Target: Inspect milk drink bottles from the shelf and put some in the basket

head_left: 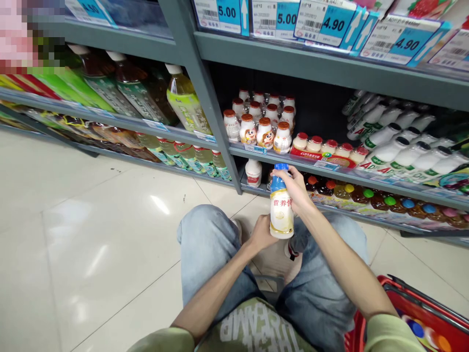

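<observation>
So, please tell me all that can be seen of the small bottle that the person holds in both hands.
The bottle is small and looks like plastic: a cream-white body, a blue cap that is on, a blue wrap around the neck, and red Chinese characters on the label. It is upright in the air over the person's knees, in front of a low shelf. The right hand grips it around the neck and shoulder; the left hand holds it near the base.

Bright overhead light, floor (110, 234) glare.

head camera looks forward and down, close to low shelves (330, 168)
</observation>
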